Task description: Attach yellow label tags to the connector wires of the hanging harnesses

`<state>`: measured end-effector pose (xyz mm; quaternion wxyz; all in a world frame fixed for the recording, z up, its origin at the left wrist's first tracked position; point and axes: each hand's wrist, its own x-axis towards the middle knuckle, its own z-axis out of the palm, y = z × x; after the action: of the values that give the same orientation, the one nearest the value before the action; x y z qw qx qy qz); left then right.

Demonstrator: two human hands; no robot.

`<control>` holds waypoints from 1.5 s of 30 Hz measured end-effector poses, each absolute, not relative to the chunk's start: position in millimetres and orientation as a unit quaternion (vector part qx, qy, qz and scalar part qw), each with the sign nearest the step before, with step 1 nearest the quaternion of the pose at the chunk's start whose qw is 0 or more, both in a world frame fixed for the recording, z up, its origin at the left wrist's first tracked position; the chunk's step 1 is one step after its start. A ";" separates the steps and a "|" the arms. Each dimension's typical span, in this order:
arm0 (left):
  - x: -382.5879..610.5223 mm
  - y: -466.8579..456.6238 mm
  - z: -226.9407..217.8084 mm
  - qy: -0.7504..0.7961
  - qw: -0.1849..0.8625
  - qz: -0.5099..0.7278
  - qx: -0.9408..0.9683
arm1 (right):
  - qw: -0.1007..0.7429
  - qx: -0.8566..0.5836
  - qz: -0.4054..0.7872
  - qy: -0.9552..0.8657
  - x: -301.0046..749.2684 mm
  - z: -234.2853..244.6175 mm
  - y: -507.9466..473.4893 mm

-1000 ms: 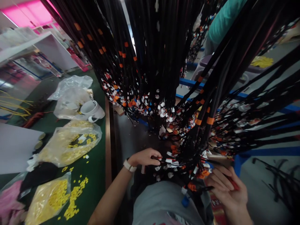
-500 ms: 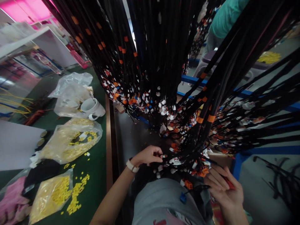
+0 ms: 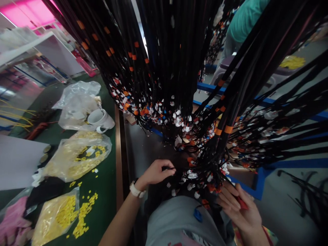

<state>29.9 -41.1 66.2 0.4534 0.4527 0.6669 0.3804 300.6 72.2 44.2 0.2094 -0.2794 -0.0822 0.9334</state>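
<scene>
Bundles of black cables [image 3: 176, 51] hang in front of me, their ends crowded with white, orange and blue connectors [image 3: 179, 118]. With thumb and fingers pinched, my left hand [image 3: 159, 172] holds the end of a thin black cable [image 3: 180, 168] drawn out to the left of the near bundle. On the other side, my right hand [image 3: 241, 206] lies palm up against the connector ends. A red object [image 3: 242, 203] rests in it under the thumb; its kind is mostly hidden. A blue connector [image 3: 197, 215] hangs over my grey shirt, between the hands.
On the green table [image 3: 102, 205] at left lie plastic bags of small yellow parts [image 3: 65, 208], loose yellow pieces [image 3: 83, 215] and a white mug [image 3: 101, 119]. A blue frame [image 3: 258, 184] stands at right. A person in a teal top [image 3: 243, 22] is behind the cables.
My left hand has moved slightly left, drawing the thin cable out straighter. My right hand has shifted a little left and down, still with the red object.
</scene>
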 end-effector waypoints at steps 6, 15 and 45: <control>56.3 -55.0 68.2 0.489 0.692 0.487 0.213 | 0.099 -0.319 0.884 -0.328 282.6 47.6 64.0; 92.6 -30.6 56.2 0.454 0.653 0.606 0.039 | 0.053 -0.318 0.882 -0.343 253.5 34.8 51.0; 105.5 -66.3 31.2 0.420 0.757 0.462 0.189 | 0.122 -0.212 0.969 0.033 180.4 65.0 84.4</control>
<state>105.5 -66.3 31.2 0.7574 0.1893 0.4204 0.4625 180.4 84.4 65.0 0.1223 -0.2125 0.0333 0.9689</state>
